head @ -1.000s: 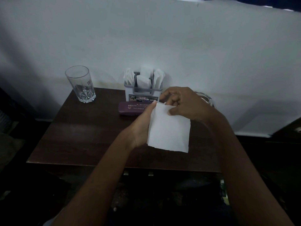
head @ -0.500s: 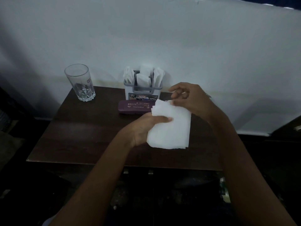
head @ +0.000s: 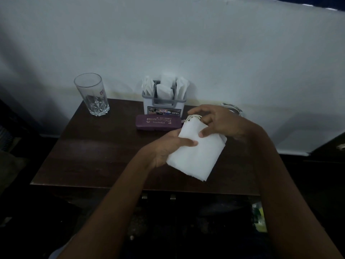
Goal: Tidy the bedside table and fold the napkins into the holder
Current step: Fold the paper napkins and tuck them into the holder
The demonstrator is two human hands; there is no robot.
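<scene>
White napkin (head: 196,156) clasped by left grip (head: 164,148), right grip (head: 218,122) pinching top

Dim, bluish, soft frame with dark lower corners.

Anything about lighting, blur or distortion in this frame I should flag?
Head view: dim throughout, the table dark and the space beneath it nearly black; the napkin is the brightest patch, its folds washed out; the purple case's print is soft, partly unreadable; the wall's top edge bows, wide-angle.
</scene>
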